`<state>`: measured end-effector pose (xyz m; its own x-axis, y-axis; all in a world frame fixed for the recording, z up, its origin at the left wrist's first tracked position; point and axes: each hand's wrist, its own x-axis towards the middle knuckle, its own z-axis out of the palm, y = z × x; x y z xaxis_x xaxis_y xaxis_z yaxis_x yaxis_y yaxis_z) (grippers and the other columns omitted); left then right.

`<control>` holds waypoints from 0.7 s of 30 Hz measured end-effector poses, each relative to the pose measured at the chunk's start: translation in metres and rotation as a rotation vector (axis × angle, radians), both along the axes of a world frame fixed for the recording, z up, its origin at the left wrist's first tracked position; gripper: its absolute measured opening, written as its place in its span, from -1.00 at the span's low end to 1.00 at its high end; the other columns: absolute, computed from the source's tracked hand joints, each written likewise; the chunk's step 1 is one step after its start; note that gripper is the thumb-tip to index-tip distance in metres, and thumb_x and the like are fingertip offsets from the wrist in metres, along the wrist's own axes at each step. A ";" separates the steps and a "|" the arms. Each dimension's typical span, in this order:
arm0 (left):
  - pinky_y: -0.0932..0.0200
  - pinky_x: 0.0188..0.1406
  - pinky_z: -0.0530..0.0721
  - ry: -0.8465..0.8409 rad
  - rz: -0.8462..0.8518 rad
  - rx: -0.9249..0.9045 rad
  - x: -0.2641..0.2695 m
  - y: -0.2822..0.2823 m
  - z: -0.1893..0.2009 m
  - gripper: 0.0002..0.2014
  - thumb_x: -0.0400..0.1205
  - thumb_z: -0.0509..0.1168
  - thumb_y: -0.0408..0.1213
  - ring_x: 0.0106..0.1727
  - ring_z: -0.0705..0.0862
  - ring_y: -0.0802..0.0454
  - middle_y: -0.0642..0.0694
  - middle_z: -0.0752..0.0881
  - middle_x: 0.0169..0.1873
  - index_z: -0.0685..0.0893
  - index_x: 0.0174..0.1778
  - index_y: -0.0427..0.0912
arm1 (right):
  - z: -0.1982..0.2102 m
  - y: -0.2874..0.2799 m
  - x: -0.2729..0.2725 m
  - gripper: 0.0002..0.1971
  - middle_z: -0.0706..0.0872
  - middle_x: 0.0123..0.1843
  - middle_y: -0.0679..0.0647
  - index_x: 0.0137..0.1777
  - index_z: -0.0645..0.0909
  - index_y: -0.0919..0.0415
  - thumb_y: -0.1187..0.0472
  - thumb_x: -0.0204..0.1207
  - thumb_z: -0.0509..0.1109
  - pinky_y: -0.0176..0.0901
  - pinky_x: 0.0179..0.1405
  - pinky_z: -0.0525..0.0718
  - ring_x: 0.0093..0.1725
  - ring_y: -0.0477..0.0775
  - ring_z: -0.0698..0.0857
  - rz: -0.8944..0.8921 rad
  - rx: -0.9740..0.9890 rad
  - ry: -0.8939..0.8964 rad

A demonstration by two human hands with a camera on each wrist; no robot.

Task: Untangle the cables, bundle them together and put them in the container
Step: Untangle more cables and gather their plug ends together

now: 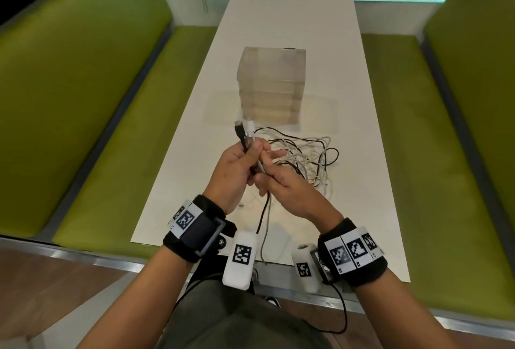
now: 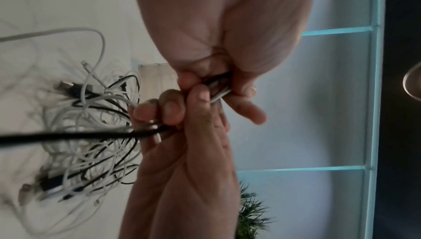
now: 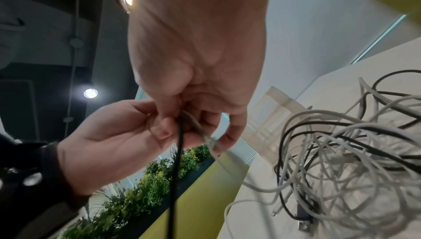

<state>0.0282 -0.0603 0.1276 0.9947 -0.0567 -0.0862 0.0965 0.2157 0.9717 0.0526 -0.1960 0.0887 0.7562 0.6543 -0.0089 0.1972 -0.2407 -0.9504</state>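
Note:
A tangle of white and black cables (image 1: 306,159) lies on the white table (image 1: 278,14), just in front of a translucent container (image 1: 271,84). Above the table's near half, my left hand (image 1: 250,153) grips a bunch of cable ends, whose plugs (image 1: 243,130) stick up past the fingers. Just below it, my right hand (image 1: 264,178) pinches the same cables. A black cable (image 1: 263,215) and a grey one hang down from it. The left wrist view has both hands closed on the strands (image 2: 218,84) beside the tangle (image 2: 91,134). In the right wrist view the black cable (image 3: 177,171) drops from the fingers.
A flat translucent sheet (image 1: 220,109) lies under and around the container. Green benches (image 1: 83,97) run along both sides of the table. The table's near edge (image 1: 264,262) is under my wrists. Artificial plants (image 3: 159,180) stand behind the left bench.

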 end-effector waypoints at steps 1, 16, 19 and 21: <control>-0.01 -0.45 0.24 0.004 0.006 -0.035 -0.001 0.001 0.001 -0.79 0.71 0.07 -0.17 0.10 0.75 -0.05 0.02 0.76 -0.41 0.55 -0.08 -0.19 | -0.002 -0.002 0.002 -0.70 0.69 -0.21 0.00 0.11 0.63 0.23 0.05 0.65 0.17 0.08 0.16 0.62 -0.09 -0.01 0.68 0.019 0.008 0.036; 0.23 -0.53 0.09 0.018 0.240 -0.225 0.000 0.056 0.018 -0.68 0.71 0.06 -0.05 -0.57 0.12 0.16 0.07 0.34 -0.57 0.53 -0.22 -0.16 | -0.021 -0.025 0.043 -0.73 0.65 -0.36 -0.08 -0.26 0.65 -0.04 0.15 0.66 0.24 -0.13 -0.20 0.60 -0.29 -0.07 0.63 -0.053 -0.235 -0.089; 0.27 -0.54 0.19 0.086 0.226 0.132 0.001 0.047 -0.007 -0.75 0.66 0.20 -0.07 -0.54 0.19 0.16 0.16 0.37 -0.61 0.62 -0.13 -0.18 | -0.008 -0.019 0.040 -0.69 0.55 -0.47 -0.02 -0.27 0.62 0.02 0.18 0.70 0.19 -0.37 -0.26 0.49 -0.39 -0.12 0.53 -0.137 -0.068 -0.050; 0.29 -0.53 0.28 0.091 0.155 0.283 0.001 0.032 -0.020 -0.86 0.63 0.29 -0.17 -0.52 0.28 0.17 0.21 0.46 -0.61 0.68 -0.01 -0.14 | -0.003 -0.011 0.035 -0.69 0.50 -0.51 0.03 -0.26 0.63 0.07 0.18 0.70 0.18 -0.25 -0.33 0.45 -0.43 -0.02 0.47 -0.128 0.003 -0.026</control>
<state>0.0291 -0.0284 0.1078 0.9771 0.1337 -0.1654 0.1724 -0.0424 0.9841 0.0881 -0.2074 0.0856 0.8336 0.5522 0.0133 0.1893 -0.2629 -0.9461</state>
